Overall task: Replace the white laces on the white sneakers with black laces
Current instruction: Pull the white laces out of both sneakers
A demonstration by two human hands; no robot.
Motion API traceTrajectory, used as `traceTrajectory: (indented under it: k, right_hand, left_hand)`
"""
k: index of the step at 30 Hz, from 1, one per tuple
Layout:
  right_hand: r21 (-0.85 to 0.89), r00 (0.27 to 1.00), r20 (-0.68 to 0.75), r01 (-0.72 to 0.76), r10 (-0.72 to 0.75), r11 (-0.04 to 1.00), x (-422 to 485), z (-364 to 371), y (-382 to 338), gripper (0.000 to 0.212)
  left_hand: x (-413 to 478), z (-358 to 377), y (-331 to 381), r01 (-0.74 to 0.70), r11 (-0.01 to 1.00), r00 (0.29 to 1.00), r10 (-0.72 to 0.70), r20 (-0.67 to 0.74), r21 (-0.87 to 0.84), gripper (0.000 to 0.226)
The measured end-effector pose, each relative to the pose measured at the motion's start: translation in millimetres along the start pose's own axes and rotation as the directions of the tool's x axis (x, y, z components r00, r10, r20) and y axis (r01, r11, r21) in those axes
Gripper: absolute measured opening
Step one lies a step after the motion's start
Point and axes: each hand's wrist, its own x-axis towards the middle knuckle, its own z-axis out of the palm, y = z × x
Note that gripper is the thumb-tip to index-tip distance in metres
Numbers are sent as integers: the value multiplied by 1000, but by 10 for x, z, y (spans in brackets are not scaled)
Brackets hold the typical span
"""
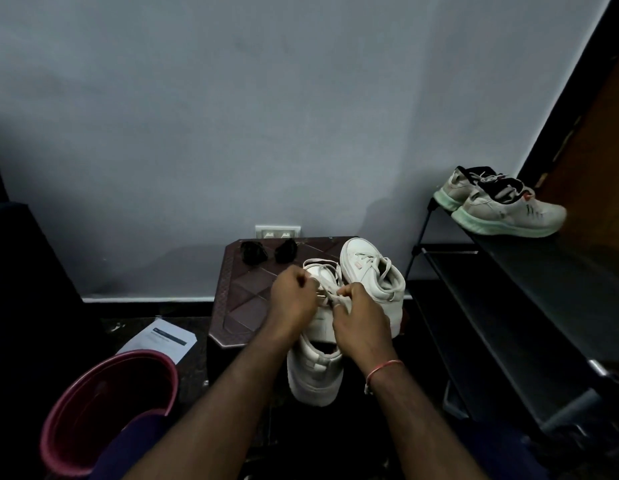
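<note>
Two white sneakers lie on a small dark brown stool point(239, 306). The near sneaker point(316, 372) hangs over the stool's front edge, heel towards me. The far sneaker point(374, 271) lies behind it to the right, white laces in place. My left hand point(294, 296) pinches one strand of the near sneaker's white lace point(327, 273). My right hand point(361, 317) pinches another strand of the same lace over the tongue. Two bundles of black laces point(253, 252) point(286, 250) sit at the back of the stool.
A pink bucket point(104, 407) stands at the lower left, with a printed paper point(159, 339) on the floor behind it. A black shoe rack point(509, 306) on the right carries a pair of white sports shoes point(502, 206). A wall socket point(277, 232) sits behind the stool.
</note>
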Motion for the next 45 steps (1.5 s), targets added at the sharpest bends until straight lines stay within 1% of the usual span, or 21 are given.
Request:
traceTrajectory:
  k: [2, 4, 6, 9, 11, 13, 15, 17, 19, 21, 23, 25, 29, 31, 36, 37, 39, 41, 43, 44, 45]
  right_hand:
    - [-36, 1000, -5, 8, -8, 999, 10, 16, -9, 19]
    - [-77, 1000, -20, 16, -18, 997, 6, 23, -19, 24]
    - [-113, 999, -25, 28, -31, 993, -2, 17, -26, 28]
    - [-130, 1000, -8, 20, -22, 991, -2, 9, -33, 31]
    - [-121, 1000, -3, 10, -10, 993, 8, 6, -40, 33]
    - [-119, 1000, 4, 4, -4, 993, 7, 5, -46, 33]
    - [-118, 1000, 4, 12, -11, 993, 2, -1, -38, 30]
    - [-119, 1000, 12, 24, -23, 993, 4, -7, -23, 26]
    - [-119, 999, 20, 32, -30, 992, 17, -3, -7, 24]
    - [-122, 999, 23, 33, -30, 992, 14, 10, 11, 24]
    - [-118, 999, 14, 37, -36, 992, 11, 23, 6, 24]
    - [-136, 999, 14, 45, -44, 990, 16, 36, -1, 25]
    - [-155, 998, 32, 53, -49, 986, 21, 49, -28, 24]
    - [-143, 999, 19, 48, -45, 989, 11, 28, -38, 28]
    - [-138, 999, 24, 47, -44, 989, 5, 5, -56, 33]
    - [-136, 999, 27, 42, -39, 990, 8, 6, -59, 32]
    - [-146, 999, 25, 34, -31, 989, 9, 10, -43, 29]
    - [-159, 999, 16, 36, -34, 987, 13, 14, -26, 27]
    - [-180, 999, 11, 43, -42, 983, 30, 39, -16, 26]
    - [-194, 999, 7, 47, -47, 980, 42, 49, -13, 26]
    - [-204, 999, 4, 48, -48, 978, 39, 61, -12, 25]
  left_hand:
    - [-22, -9, -36, 140, 927, 988, -155, -14, -349, 6]
    - [-39, -21, -46, 46, 941, 999, -52, -8, -335, 16]
    - [-31, -70, -6, -215, 976, 974, 216, 70, -18, 22]
    - [-39, -145, 117, -510, 643, 860, 382, 337, 572, 26]
    - [-55, -135, 174, -555, 451, 825, 410, 390, 699, 20]
    - [-58, -126, 201, -582, 385, 797, 444, 409, 716, 15]
    - [-1, -147, 169, -569, 558, 814, 485, 319, 604, 10]
    - [73, -229, 147, -342, 918, 938, 348, 9, 200, 10]
    - [148, -355, 177, -66, 953, 982, 9, -191, -295, 8]
    - [181, -436, 152, -13, 915, 974, -79, -211, -402, 8]
    - [153, -477, 145, -150, 970, 979, 118, -166, -191, 7]
    - [70, -449, 166, -345, 936, 938, 343, 44, 62, 13]
    - [-96, -277, 192, -589, 563, 806, 357, 472, 580, 34]
    - [-132, -191, 163, -559, 429, 828, 333, 452, 709, 30]
    - [-118, -112, 174, -486, 462, 866, 370, 337, 742, 19]
    - [-106, -112, 164, -488, 497, 869, 356, 344, 717, 17]
    - [-119, -130, 148, -411, 762, 912, 337, 235, 501, 10]
    - [-96, -188, 192, -127, 990, 991, 125, -38, -55, 12]
    - [-50, -326, 325, 160, 722, 971, -238, -25, -674, 24]
    - [-17, -383, 347, 220, 569, 957, -285, 61, -792, 28]
    - [13, -436, 352, 254, 558, 955, -276, 112, -790, 29]
